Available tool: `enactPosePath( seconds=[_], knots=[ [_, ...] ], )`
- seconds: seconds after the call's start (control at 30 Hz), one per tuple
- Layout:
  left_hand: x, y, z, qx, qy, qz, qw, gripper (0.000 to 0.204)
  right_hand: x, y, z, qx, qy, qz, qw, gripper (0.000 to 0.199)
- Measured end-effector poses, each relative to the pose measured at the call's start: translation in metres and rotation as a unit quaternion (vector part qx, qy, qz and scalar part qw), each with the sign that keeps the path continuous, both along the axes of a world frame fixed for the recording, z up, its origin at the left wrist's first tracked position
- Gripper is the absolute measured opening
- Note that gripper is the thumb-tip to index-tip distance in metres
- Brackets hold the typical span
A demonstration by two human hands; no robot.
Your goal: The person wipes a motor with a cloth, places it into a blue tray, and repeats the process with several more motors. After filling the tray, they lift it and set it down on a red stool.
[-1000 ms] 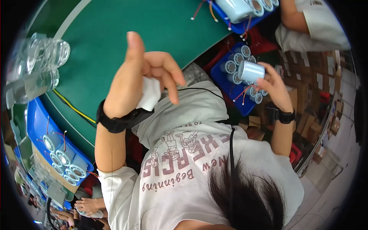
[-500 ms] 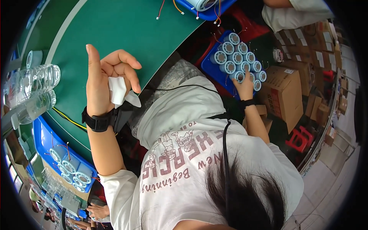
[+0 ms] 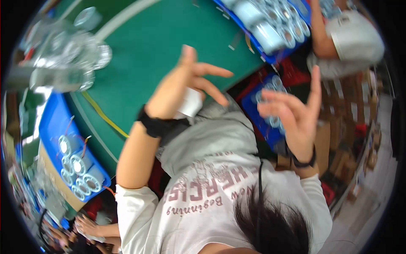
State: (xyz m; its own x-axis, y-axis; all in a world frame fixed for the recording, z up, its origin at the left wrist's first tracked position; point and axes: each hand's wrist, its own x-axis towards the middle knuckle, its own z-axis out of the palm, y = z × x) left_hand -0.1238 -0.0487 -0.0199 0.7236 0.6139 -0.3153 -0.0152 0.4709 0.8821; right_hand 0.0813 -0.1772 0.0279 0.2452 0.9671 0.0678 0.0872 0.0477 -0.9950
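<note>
My left hand (image 3: 171, 93) is over the edge of the green table (image 3: 139, 51), thumb and upper fingers stretched out. A crumpled white wipe or cloth (image 3: 191, 103) is held against its palm by the lower fingers. My right hand (image 3: 301, 122), smeared by motion, is raised with its fingers apart and nothing visible in it. Below it is a blue tray (image 3: 249, 106) of light-blue cylinders with round open ends, partly hidden by the hand. At the table's far edge stands another blue tray (image 3: 236, 26) with light-blue cylindrical parts (image 3: 268, 36) and thin wires.
Clear plastic bottles (image 3: 67, 78) stand at the left. A third blue tray (image 3: 53, 116) holds several light-blue cylinders (image 3: 80, 165). Another person's sleeve (image 3: 355, 36) is at the upper right, and other hands (image 3: 91, 226) are at the lower left. Cardboard boxes (image 3: 347, 106) are stacked at the right.
My right hand has left the cylinders in the tray and come up, fingers spread. My left hand has shifted right with the wipe. The view has turned, showing more of the far tray.
</note>
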Motion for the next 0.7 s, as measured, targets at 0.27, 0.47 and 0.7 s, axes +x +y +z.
enactPosePath(
  seconds=[0.27, 0.47, 0.7],
  knots=[
    [-0.014, -0.016, 0.001, 0.053, -0.026, 0.020, 0.998, 0.086, -0.105, 0.090, 0.143, -0.037, 0.137, 0.334, 0.932, 0.061],
    [-0.028, -0.025, 0.006, -0.001, -0.077, 0.027, 0.997, 0.079, -0.197, 0.268, 0.118, 0.080, -0.168, 0.386, 0.904, 0.043],
    [-0.037, -0.016, 0.009, -0.073, -0.093, 0.140, 0.983, 0.076, -0.243, 0.372, -0.005, 0.290, -0.683, 0.203, 0.639, 0.058]
  ],
)
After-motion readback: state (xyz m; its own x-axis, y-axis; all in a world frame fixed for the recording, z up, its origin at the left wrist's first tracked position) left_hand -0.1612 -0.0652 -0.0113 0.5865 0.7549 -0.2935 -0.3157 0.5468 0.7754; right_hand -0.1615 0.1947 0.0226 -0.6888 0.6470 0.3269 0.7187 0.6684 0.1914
